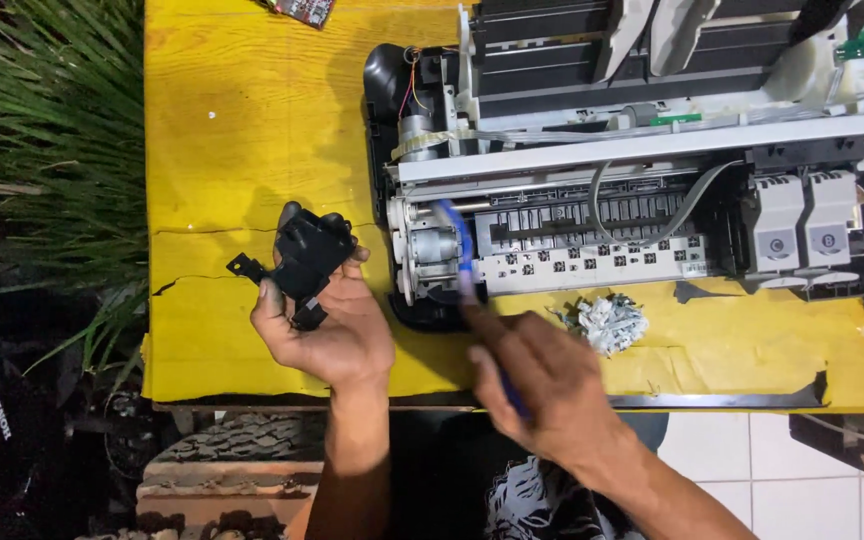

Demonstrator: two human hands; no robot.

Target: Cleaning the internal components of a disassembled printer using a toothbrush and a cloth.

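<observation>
My left hand (337, 325) is palm up over the yellow table's front edge, holding a black plastic printer part (304, 258). My right hand (542, 385) grips a blue-handled tool (459, 250), blurred by motion, with its tip pointing up at the left end of the opened printer (642, 170). The tool tip is near the small motor and white gear housing (430, 250). The printer has its cover off, showing ribbon cables, rollers and two ink cartridges (802, 225) at the right.
The yellow table (232, 150) has cracks on its left side. A pile of crumpled white scraps (607, 320) lies in front of the printer. Green plants (42, 130) stand to the left. A tyre (237, 440) and white tiled floor (752, 470) lie below.
</observation>
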